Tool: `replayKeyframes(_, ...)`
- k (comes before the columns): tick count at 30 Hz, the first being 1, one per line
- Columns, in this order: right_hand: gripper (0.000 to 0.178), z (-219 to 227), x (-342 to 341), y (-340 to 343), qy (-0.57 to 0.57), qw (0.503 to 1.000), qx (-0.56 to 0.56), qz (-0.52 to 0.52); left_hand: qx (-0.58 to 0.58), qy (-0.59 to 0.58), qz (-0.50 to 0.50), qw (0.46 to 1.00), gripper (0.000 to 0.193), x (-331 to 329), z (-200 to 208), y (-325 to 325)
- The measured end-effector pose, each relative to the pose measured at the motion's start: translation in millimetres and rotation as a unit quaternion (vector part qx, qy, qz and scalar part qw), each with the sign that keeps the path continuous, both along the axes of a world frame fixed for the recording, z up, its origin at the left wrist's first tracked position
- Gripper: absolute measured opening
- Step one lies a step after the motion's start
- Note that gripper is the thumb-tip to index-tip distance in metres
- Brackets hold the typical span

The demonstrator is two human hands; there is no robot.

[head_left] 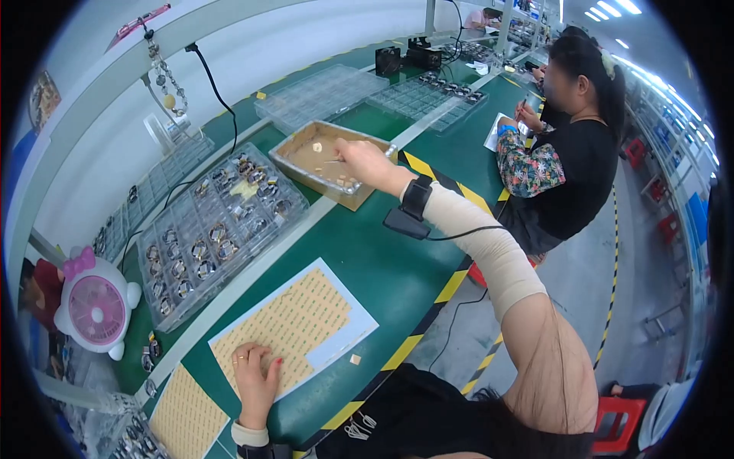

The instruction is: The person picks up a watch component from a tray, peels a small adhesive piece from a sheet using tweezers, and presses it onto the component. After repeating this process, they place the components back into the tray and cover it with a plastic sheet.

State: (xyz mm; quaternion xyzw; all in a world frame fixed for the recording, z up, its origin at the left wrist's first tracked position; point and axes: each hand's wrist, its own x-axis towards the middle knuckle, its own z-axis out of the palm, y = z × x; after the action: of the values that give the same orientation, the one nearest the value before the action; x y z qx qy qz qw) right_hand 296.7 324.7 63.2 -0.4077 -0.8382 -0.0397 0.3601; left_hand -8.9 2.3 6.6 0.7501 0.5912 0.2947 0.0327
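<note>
My left hand (256,380) lies on a white-backed sheet of tan adhesive pads (302,310), its fingers spread and slightly bent. One corner of that sheet is bare white backing. Over a shallow box with a brown bottom and pale rim (287,162), my right hand (368,164) pinches the thin tip of what looks like a pair of tweezers (333,161). Several small tan pieces (342,181) lie inside the box, near the tweezers. A single tan square (355,359) sits on the green table beside the sheet.
Left of the box is a clear compartment tray (206,264) of small round metal parts. A second tan sheet (187,413) lies at the lower left, below a pink-and-white fan (98,306). Empty clear trays (321,96) stand farther back. A co-worker (569,161) sits at the right, beyond the striped table edge.
</note>
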Motion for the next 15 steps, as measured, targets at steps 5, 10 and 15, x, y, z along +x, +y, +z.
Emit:
replayKeyframes(5,0.008,-1,13,23,-0.137,0.988,-0.019,-0.071,-0.029,-0.057,0.0,0.998,0.021,-4,-2,-1)
replayKeyframes(10,0.008,-5,7,28,-0.136,0.982,0.017,-0.126,-0.043,-0.085,-0.003,0.995,0.018,-6,-5,-2)
replayKeyframes(15,0.01,4,7,25,-0.165,0.975,-0.012,-0.15,-0.027,-0.046,-0.012,0.999,0.017,-8,-5,1)
